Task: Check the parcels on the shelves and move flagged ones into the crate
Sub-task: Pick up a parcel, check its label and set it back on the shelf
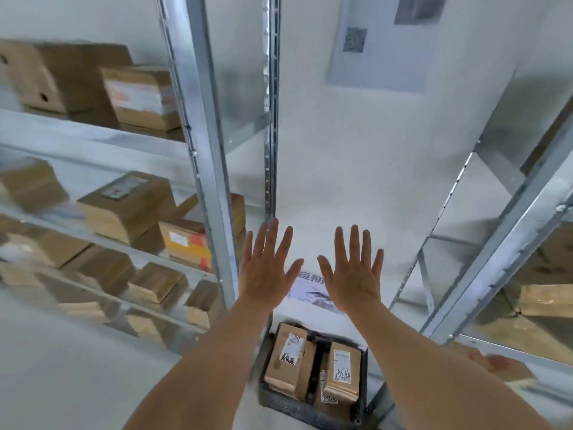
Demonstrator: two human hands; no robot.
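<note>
Head view shows 2 big metal racks. The left rack (204, 169) is the biggest thing here, and it holds many brown parcels on its shelves. The right rack (508, 231) holds a few more brown boxes, but they look blurry. A white wall (341, 169) stands between the racks, with a grey poster (384, 41) up high and a small sign (310, 291) low down.

Next in size is the dark crate (313, 412) on the floor, down between the 2 arms. 2 brown parcels with white labels already stand in it: a left parcel (286, 358) and a right parcel (341, 372). So I think some of the job is done, and more shelves need checking.

Both hands are up in front of the wall. The left hand (268, 274) has its fingers spread wide and holds nothing. The right hand (353, 277) is the same, flat and spread, with nothing in it.

To do the next step well, I would turn toward 1 rack and look at each label slowly. The orange parcel (186, 243) on the left rack stands out, but I cannot tell if it is flagged. The shelf labels are too blurry to read from here, so get closer first. Use both hands on a big box so it does not slip. Set it down gently beside the 2 in the crate.
</note>
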